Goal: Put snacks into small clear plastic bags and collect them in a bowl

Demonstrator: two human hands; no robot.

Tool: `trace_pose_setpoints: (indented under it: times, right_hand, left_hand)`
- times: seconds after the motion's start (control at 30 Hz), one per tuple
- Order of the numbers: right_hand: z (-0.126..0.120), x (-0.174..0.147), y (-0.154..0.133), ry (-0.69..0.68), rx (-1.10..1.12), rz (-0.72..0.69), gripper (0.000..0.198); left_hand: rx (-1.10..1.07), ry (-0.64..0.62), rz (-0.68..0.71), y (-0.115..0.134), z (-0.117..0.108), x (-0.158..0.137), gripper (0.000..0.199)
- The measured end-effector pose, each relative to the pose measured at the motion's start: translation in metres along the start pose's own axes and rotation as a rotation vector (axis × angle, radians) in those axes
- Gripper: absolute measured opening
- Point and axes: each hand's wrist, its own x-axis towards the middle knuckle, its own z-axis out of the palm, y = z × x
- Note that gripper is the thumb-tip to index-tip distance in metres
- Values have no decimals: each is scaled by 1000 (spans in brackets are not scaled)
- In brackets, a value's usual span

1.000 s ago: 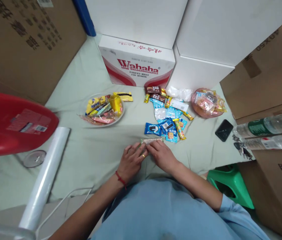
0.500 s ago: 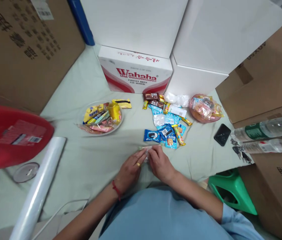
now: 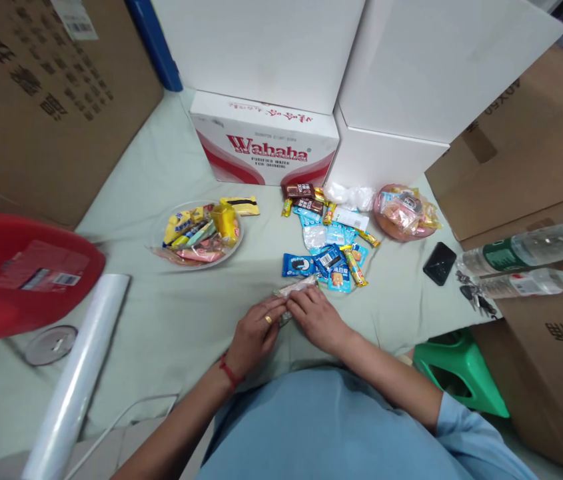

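Observation:
My left hand (image 3: pixel 256 330) and my right hand (image 3: pixel 314 315) meet near the front edge of a pale green cloth-covered table (image 3: pixel 171 313). Both grip one small clear-wrapped snack packet (image 3: pixel 295 288), whose far end sticks out above my fingers. A ring is on my left hand and a red cord on that wrist. Just beyond my hands lies a loose pile of wrapped snacks (image 3: pixel 328 243), mostly blue and brown packets.
A clear plate of yellow and pink snacks (image 3: pixel 198 233) sits at left, a pink bowl of snacks (image 3: pixel 404 212) at right. A Wahaha box (image 3: pixel 264 143), white boxes and cardboard cartons ring the table. A phone (image 3: pixel 440 263), keys, two bottles (image 3: pixel 526 263), a plastic roll (image 3: pixel 78 373) and a red stool (image 3: pixel 16 273) lie around.
My hands have kept working the packet between them, shifting it slightly; its far end now tilts up to the right. The camera view has drifted a little.

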Motion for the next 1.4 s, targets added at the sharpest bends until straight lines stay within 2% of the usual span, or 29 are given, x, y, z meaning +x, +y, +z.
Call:
trace_pose_setpoints:
  times: [0.13,0.23,0.47,0.57,0.63,0.7,0.8,0.9,1.0,1.07,1.13,1.23,1.33,1.4]
  right_hand:
    - [-7,7,12,-82,-17,-109,26]
    - [-13,11,16,-104,-29,-181,25]
    - [-18,17,20,-85,-9,-228,23]
    - [-19,23,22,-110,-21,-236,22]
    - [-20,25,26,-126,21,-214,23]
    - [-24,27,31,-106,113,-136,28]
    - [-30,27,39,62,391,112,36]
    - [-29,27,39,222,816,367,33]
    - [-20,23,25,227,1105,455,31]
    - [-15,16,14,244,1114,475,35]
    - [-13,8,8,286,1017,492,38]
    - [-22,-9,18,285,902,509,38]
    - [-51,-32,64,373,881,593,39]
    - [-83,-48,117,570,823,710,45]
  left_hand:
    - [-412,52,-323,11,-6,2,45]
    - [-668,120,-447,15,-7,6,43]
    - [-828,227,-569,15,-2,11,37]
    - [-843,271,-620,15,-4,13,33]
    - [-824,344,-661,16,-8,15,31]
    - [-795,435,-689,17,-14,17,31]
    - [-769,505,-706,22,-22,23,31]
    - [-857,385,-756,31,-18,33,42]
    - [-924,239,-774,39,-1,46,56]
    - [-901,219,-751,44,12,54,57]
    - [-882,199,-729,47,24,59,56]
    - [-866,88,-706,49,32,60,56]
    - [-685,38,-671,45,24,54,56]
    - [-490,42,-649,41,10,42,50]
